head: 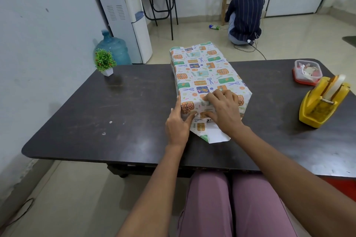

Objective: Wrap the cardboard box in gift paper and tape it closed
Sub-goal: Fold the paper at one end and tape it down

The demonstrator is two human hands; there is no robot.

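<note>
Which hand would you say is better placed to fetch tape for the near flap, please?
Probably right. The tape dispenser sits on the table's right side, nearer the right hand. The left hand rests against the box corner and could hold the fold.

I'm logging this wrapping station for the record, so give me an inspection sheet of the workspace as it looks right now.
Surface: dark table, scuffed, with small specks on its left part.
Job's things: gift-wrapped box lies on the table; its near end is unfinished, with a paper flap lying on the tabletop. Yellow tape dispenser at right.
Clutter: small potted plant at far left; lidded plastic container at far right.
Grippers: left hand rests on the box's near left corner; right hand presses the paper on the near end.
Cables: cable on the floor behind a crouching person.
Surroundings: water dispenser, water jug.
</note>
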